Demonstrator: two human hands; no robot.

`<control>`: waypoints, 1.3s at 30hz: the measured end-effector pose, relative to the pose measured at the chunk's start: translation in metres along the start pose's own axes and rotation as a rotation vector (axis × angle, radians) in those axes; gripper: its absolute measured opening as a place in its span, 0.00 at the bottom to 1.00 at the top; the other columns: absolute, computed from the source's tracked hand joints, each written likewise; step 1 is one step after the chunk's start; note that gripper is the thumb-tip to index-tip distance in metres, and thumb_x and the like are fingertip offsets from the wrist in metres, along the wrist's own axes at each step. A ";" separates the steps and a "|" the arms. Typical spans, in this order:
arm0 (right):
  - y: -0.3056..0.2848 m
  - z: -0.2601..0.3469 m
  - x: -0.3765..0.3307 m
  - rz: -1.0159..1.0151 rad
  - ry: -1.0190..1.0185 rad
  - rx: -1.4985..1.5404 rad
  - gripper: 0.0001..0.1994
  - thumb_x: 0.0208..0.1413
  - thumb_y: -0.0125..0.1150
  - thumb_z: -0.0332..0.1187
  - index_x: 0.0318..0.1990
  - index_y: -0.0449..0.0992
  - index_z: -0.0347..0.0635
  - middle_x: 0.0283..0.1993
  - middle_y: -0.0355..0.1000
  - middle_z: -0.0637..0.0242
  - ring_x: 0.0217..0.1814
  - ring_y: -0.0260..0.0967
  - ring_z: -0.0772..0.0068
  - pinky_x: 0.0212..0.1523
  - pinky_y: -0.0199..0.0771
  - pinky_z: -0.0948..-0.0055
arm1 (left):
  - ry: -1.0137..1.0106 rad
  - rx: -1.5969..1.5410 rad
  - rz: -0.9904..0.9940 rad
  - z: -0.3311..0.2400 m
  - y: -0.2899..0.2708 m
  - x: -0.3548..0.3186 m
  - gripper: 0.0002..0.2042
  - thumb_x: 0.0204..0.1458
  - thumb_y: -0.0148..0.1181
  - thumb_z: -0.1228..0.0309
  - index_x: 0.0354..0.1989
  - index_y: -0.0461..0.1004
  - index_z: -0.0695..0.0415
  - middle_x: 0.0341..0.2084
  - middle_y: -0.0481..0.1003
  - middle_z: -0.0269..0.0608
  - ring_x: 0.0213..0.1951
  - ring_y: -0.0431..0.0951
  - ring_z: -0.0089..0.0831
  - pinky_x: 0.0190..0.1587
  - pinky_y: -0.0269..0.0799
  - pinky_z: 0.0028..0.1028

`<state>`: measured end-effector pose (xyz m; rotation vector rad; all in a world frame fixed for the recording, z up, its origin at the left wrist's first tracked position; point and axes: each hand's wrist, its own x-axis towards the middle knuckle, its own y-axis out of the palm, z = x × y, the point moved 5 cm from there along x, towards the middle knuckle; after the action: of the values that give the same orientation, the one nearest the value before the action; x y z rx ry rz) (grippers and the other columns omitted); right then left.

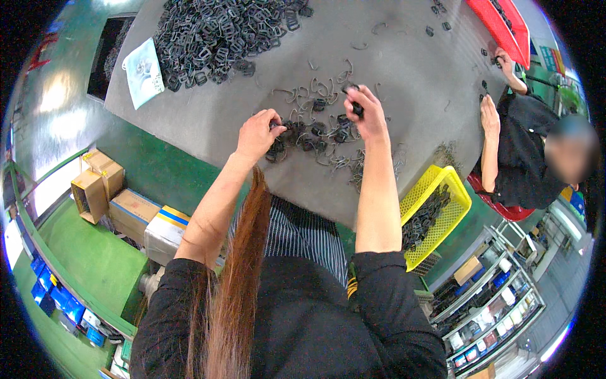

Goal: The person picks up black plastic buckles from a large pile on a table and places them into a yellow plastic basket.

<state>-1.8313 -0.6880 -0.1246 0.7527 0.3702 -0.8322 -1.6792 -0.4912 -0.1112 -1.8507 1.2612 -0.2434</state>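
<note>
Here the right hand [366, 114] is raised just above the grey table [208, 120], fingers pinched around a small black buckle [357, 108], which pokes out between thumb and forefinger. The left hand [257, 134] is curled down onto a loose cluster of black buckles [309, 136] on the table, fingertips closed on one at the cluster's left edge.

The held piece looks like a light, stiff plastic frame, hard and a bit slick, so I'd judge a pinch across its two long side bars the surest hold. Its long axis seems to run roughly up and away from the person, though it is too small to be sure which end leads.

Thin bent wire clips [319, 88] lie scattered around the cluster, springy and easy to snag. Farther back sits a large heap of buckles [221, 31], a pale bag [144, 71] beside it. A yellow basket [435, 211] hangs at the table's near right corner, and a co-worker's hand [489, 117] rests on the far right edge.
</note>
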 end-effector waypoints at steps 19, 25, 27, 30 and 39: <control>-0.020 0.007 -0.044 -0.293 -0.138 -1.457 0.10 0.44 0.63 0.41 0.31 0.74 0.48 0.32 0.75 0.60 0.39 0.72 0.54 0.38 0.70 0.60 | -0.263 -1.276 0.387 -0.021 -0.021 -0.003 0.06 0.52 0.55 0.66 0.30 0.67 0.53 0.20 0.65 0.27 0.17 0.62 0.14 0.14 0.49 0.14; -0.018 0.002 -0.046 -0.273 -0.248 -1.542 0.16 0.46 0.61 0.42 0.40 0.69 0.46 0.33 0.74 0.55 0.37 0.72 0.53 0.38 0.71 0.56 | -0.004 -1.567 0.374 -0.046 -0.009 -0.010 0.13 0.53 0.48 0.58 0.26 0.64 0.55 0.17 0.66 0.35 0.17 0.65 0.21 0.12 0.51 0.19; -0.014 -0.016 -0.031 -0.240 -0.272 -1.671 0.17 0.43 0.62 0.42 0.38 0.67 0.44 0.31 0.73 0.53 0.35 0.73 0.52 0.36 0.72 0.56 | -0.025 -1.533 0.302 -0.055 -0.008 -0.018 0.16 0.53 0.48 0.56 0.24 0.65 0.55 0.17 0.67 0.37 0.17 0.65 0.22 0.12 0.52 0.19; -0.001 -0.007 -0.045 -0.260 -0.249 -1.530 0.09 0.43 0.61 0.39 0.30 0.74 0.46 0.30 0.74 0.57 0.35 0.72 0.53 0.37 0.70 0.58 | -0.198 -1.666 0.315 -0.058 -0.002 -0.029 0.14 0.53 0.48 0.58 0.26 0.67 0.55 0.23 0.69 0.39 0.22 0.70 0.26 0.14 0.59 0.19; -0.017 0.008 -0.090 -0.129 -0.064 -0.637 0.08 0.47 0.64 0.35 0.30 0.75 0.40 0.22 0.67 0.77 0.21 0.58 0.88 0.20 0.58 0.84 | -0.290 -0.924 0.257 -0.099 0.043 -0.024 0.14 0.51 0.59 0.61 0.42 0.72 0.56 0.17 0.68 0.26 0.16 0.64 0.13 0.17 0.57 0.16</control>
<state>-1.9009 -0.6537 -0.0761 0.1100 0.5934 -0.7942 -1.7766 -0.5298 -0.0758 -2.3007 1.5052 0.8544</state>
